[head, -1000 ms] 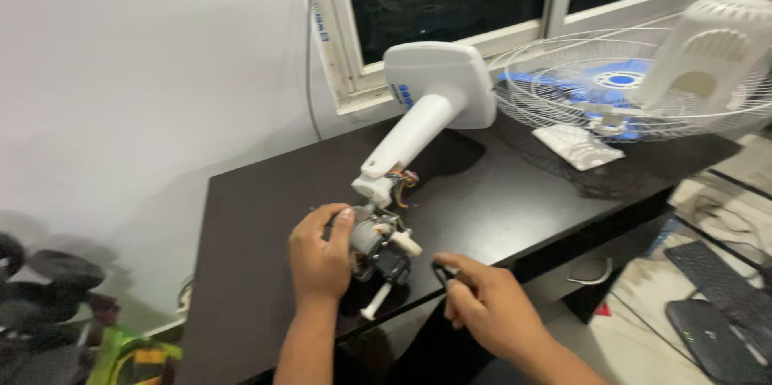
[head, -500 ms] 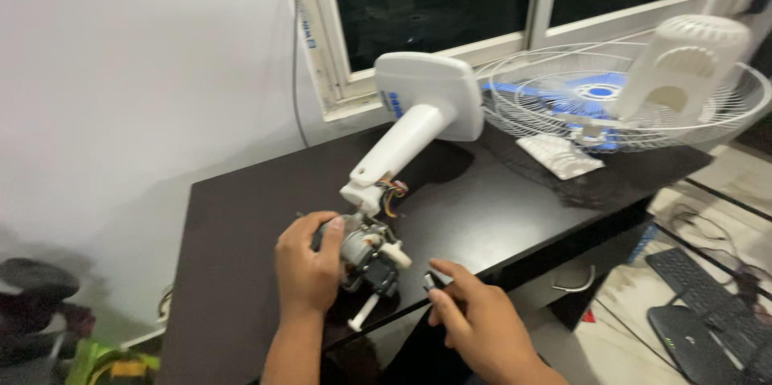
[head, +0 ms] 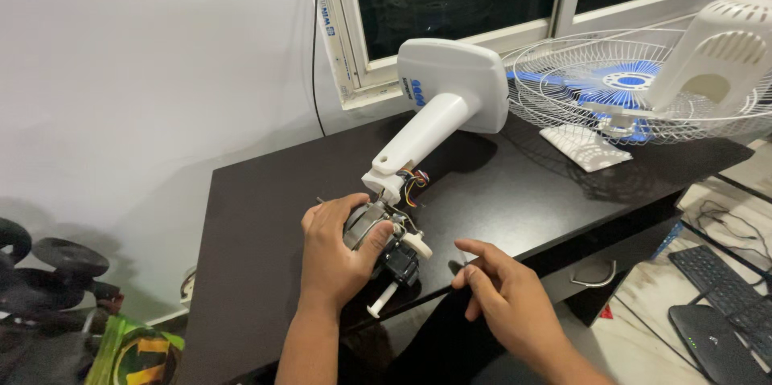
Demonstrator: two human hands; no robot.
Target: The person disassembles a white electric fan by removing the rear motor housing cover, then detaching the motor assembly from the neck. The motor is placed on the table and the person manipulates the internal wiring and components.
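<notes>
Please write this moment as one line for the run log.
left hand: grips fan motor | right hand: pinches small dark part, unclear | surface: dark table

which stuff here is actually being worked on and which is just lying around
In hand:
- left hand, gripping the fan motor
- white fan stand, joined to the motor by coloured wires
- right hand, pinching a small dark part, too small to identify

Lying about:
- wire fan guard with blue blades
- white motor cover
- keyboard on the floor
</notes>
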